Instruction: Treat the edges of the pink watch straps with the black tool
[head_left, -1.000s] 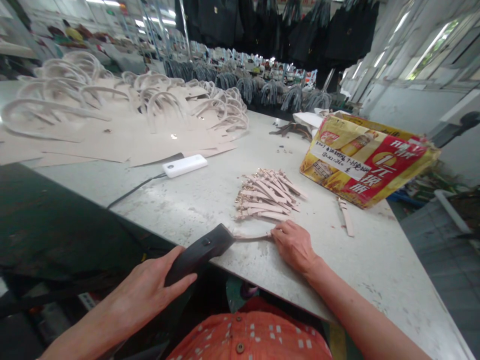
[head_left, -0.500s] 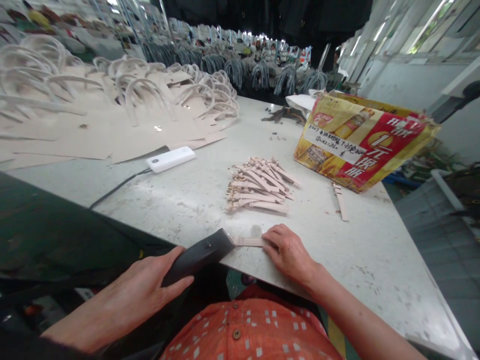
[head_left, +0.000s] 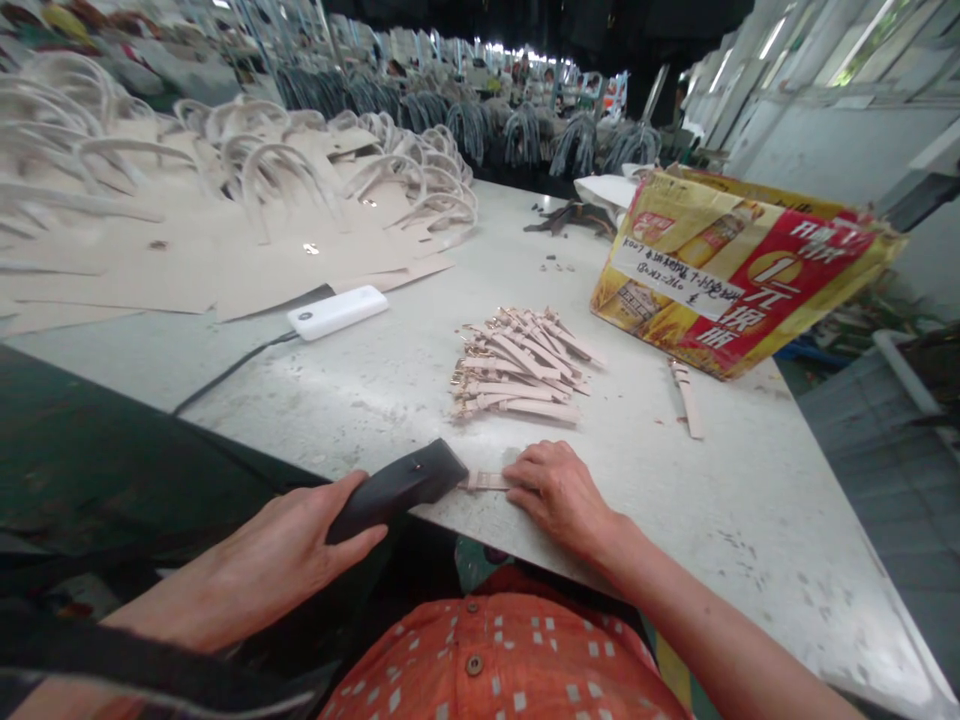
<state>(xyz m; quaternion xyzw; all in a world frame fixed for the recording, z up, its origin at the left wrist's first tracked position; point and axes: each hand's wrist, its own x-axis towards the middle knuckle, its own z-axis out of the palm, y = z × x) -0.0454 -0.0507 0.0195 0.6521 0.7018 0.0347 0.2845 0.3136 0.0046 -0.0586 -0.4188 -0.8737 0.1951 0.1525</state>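
- Person's left hand (head_left: 255, 570) is gripping a black handheld tool (head_left: 397, 493), fingers wrapped around its body, its front end touching a short pale pink strap (head_left: 486, 481)
- Right hand (head_left: 559, 497) is pressing down on the strap's other end, fingers spread low, at the edge of a scuffed white worktable (head_left: 757, 500)
- A pile of pale pink straps with gold-coloured fittings (head_left: 517, 368) is sitting just ahead of the hands
- A single loose strip (head_left: 686, 398) is lying beside a torn red-and-yellow printed carton (head_left: 750, 270)
- A white power bank (head_left: 337, 312) is resting left of the pile, trailing a black cable (head_left: 232, 370)
- Tan bag panels with looped handles (head_left: 225, 235) are covering the table's far left side
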